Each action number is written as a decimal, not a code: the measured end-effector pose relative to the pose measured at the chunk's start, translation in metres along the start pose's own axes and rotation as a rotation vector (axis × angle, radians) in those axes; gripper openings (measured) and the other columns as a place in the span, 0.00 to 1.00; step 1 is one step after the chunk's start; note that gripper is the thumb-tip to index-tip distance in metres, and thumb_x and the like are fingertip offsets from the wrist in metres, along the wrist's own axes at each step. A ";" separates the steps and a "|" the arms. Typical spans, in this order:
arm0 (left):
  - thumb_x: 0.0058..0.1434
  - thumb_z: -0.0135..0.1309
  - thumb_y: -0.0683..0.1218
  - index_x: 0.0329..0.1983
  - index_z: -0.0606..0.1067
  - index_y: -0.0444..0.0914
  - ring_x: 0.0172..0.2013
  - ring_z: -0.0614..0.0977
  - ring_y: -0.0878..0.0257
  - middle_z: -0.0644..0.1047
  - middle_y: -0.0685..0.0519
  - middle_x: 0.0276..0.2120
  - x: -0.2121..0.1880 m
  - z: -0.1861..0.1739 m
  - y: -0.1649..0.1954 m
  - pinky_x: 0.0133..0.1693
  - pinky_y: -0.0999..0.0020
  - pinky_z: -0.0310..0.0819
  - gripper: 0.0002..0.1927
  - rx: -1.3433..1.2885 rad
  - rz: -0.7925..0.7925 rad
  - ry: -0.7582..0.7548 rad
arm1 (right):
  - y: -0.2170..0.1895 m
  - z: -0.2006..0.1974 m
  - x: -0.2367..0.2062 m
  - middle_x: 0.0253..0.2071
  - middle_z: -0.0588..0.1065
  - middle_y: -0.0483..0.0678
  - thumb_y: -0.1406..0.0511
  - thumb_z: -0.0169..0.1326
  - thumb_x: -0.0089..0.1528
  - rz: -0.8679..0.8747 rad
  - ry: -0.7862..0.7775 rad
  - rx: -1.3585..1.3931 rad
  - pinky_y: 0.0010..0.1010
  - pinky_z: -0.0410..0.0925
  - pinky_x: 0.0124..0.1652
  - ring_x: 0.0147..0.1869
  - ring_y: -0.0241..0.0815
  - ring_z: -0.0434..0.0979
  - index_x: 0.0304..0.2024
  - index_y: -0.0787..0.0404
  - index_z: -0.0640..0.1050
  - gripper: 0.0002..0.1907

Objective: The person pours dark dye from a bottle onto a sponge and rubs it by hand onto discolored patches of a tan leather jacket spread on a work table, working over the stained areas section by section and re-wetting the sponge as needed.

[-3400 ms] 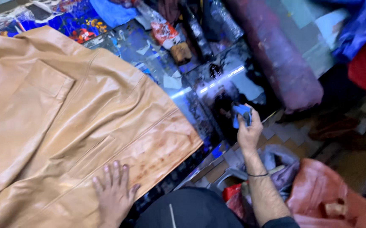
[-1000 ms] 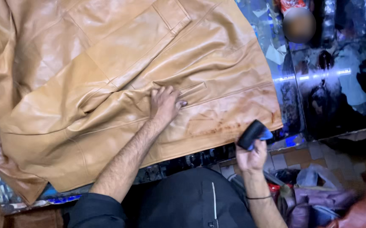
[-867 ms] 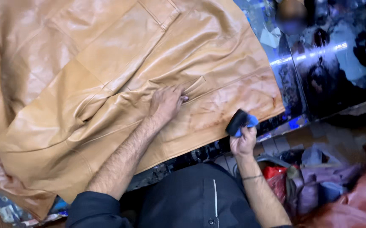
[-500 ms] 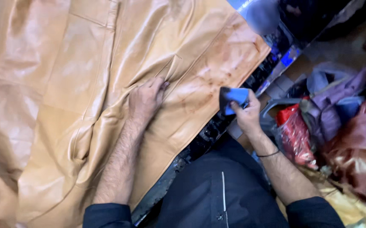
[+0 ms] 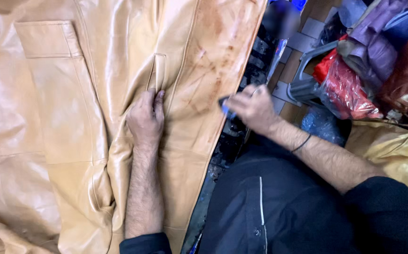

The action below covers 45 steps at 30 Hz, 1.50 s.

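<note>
My left hand (image 5: pixel 145 120) lies flat and open on the tan leather jacket (image 5: pixel 72 117), fingers (image 5: pixel 158 99) pressed just below the narrow welt pocket (image 5: pixel 157 71) and pinning the panel to the work surface. The jacket is spread wide in front of me, filling the left of my view, its straight front edge running beside my dark shirt (image 5: pixel 279 207). My right hand (image 5: pixel 253 107) hovers at that edge, curled shut around a small dark and blue pad (image 5: pixel 224 104) that mostly hides inside my grip; what exactly it is I cannot tell. The leather looks soft and supple yet heavy: it folds in thick, rounded ridges by my left forearm rather than creasing sharply. Its glossy finish suggests it could slide under a light touch, so I judge a flat palm holds it better than a pinch, and seams, the pocket welt or the hem give the firmest purchase. Reddish-brown smears (image 5: pixel 211 70) mark the panel between my hands. Beyond my right wrist, crumpled red plastic (image 5: pixel 347 87) and purple cloth (image 5: pixel 378 33) sit piled on the floor.
</note>
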<state>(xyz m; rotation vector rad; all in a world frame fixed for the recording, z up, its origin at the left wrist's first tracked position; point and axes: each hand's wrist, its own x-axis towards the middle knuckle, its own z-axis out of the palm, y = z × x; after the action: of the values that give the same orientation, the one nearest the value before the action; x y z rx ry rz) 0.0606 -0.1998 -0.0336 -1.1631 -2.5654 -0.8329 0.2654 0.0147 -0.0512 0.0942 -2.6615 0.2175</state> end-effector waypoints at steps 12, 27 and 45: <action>0.71 0.59 0.45 0.44 0.76 0.37 0.32 0.80 0.44 0.79 0.45 0.35 -0.003 0.006 -0.004 0.34 0.52 0.72 0.07 -0.037 0.025 0.049 | -0.013 0.012 0.016 0.39 0.74 0.37 0.63 0.56 0.60 -0.123 -0.016 0.166 0.39 0.63 0.41 0.44 0.39 0.73 0.42 0.51 0.81 0.09; 0.71 0.60 0.46 0.43 0.76 0.37 0.32 0.80 0.45 0.79 0.45 0.33 -0.001 0.007 -0.005 0.33 0.51 0.72 0.08 -0.055 -0.026 0.005 | -0.032 0.025 -0.019 0.39 0.72 0.35 0.60 0.57 0.61 -0.499 -0.086 0.198 0.37 0.66 0.45 0.47 0.37 0.73 0.43 0.49 0.82 0.08; 0.69 0.58 0.50 0.43 0.75 0.40 0.34 0.82 0.47 0.80 0.47 0.35 -0.002 0.003 -0.011 0.34 0.53 0.75 0.09 -0.058 -0.039 0.026 | -0.061 0.009 0.031 0.37 0.73 0.36 0.56 0.57 0.61 -0.634 -0.159 0.240 0.46 0.66 0.52 0.46 0.39 0.72 0.41 0.50 0.82 0.10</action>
<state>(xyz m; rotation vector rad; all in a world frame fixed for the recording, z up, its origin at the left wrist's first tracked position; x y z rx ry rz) 0.0536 -0.2051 -0.0415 -1.1142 -2.5665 -0.9307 0.2398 -0.0482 -0.0368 1.0454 -2.5914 0.3238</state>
